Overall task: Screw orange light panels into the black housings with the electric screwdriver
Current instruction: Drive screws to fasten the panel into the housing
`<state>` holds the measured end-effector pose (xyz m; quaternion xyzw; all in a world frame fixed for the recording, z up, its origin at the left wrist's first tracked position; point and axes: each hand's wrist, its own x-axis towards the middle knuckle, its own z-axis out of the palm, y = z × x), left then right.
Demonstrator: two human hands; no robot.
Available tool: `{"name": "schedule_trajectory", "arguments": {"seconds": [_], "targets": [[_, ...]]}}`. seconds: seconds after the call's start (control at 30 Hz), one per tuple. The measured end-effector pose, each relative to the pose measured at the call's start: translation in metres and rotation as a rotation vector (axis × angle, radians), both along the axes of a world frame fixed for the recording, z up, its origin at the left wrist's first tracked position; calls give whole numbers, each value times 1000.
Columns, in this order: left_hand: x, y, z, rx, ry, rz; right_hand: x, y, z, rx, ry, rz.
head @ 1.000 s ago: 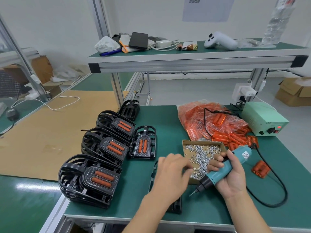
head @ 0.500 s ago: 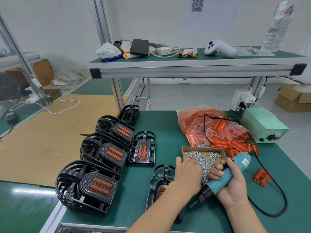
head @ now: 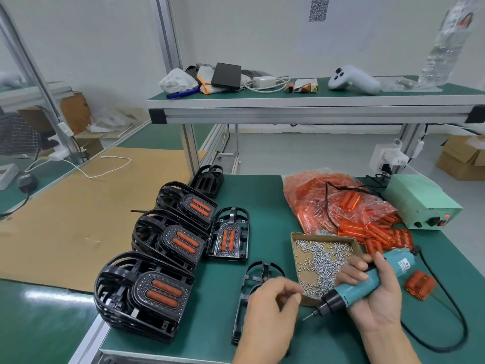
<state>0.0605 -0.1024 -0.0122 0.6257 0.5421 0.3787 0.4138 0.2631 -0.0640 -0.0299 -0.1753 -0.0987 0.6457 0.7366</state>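
Our right hand [head: 378,292] grips the electric screwdriver [head: 367,282]; left hand [head: 273,313] fingers curled, pinch contents unclear, over the black housing [head: 258,277] by the screw box [head: 325,264]. Risk: screw slips w/ loose pinch, or bit cams out.

Black housing [head: 258,282] partly behind left hand [head: 270,316]

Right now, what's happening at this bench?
A person is assembling light units. The right hand grips the teal electric screwdriver, bit pointing down-left. The left hand, fingers curled, is beside the cardboard screw tray, over a black housing lying on the mat. Whether it pinches a screw is unclear. Finished units sit stacked to the left.
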Motion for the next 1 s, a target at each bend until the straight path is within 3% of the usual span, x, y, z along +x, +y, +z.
{"name": "schedule_trajectory", "arguments": {"seconds": [0.4,0.67,0.87,1.0], "targets": [[-11,-44,-9,-89,-153,295,-35,-14,33,68,8,-32],[-5,-53,-8,-131,-172,392,-45,-22,40,64,-51,-55],[-2,-52,-8,-224,-355,468,-53,-24,45,93,-125,-63],[-7,-53,-10,-164,-283,423,-59,-22,48,93,-153,-92]]}}
